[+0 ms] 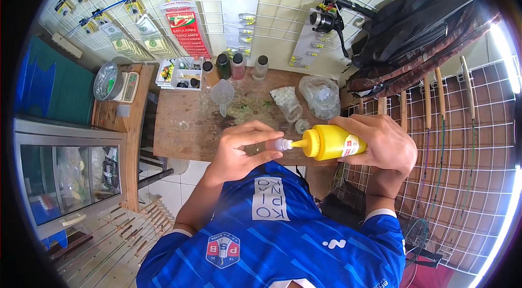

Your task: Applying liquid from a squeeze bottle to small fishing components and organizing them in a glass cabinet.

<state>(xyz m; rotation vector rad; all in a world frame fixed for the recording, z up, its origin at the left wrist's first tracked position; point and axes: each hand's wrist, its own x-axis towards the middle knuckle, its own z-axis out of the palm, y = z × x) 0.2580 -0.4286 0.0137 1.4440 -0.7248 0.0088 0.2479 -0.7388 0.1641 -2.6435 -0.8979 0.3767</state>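
Observation:
My left hand (241, 150) pinches a small translucent bottle (275, 144) between thumb and forefinger, its neck turned to the right. In my right hand (381, 141) is a yellow plastic squeeze bottle (331, 142) with a white and red label, lying almost level. Its pointed nozzle meets the mouth of the small bottle; whether the tip sits inside cannot be seen clearly. Both hands are above the front edge of a worn wooden table (183, 133), close to my chest. A clear plastic measuring jug or funnel-like cup (223, 93) rests on the table beyond my left hand.
Several dark-capped bottles (223, 66) and a white compartment tray (178, 74) line the table's back. A jar with white contents (286, 102) and a clear plastic bag (321, 94) lie at right. A digital scale (125, 87) stands left; a wire grid (432, 174) borders the right.

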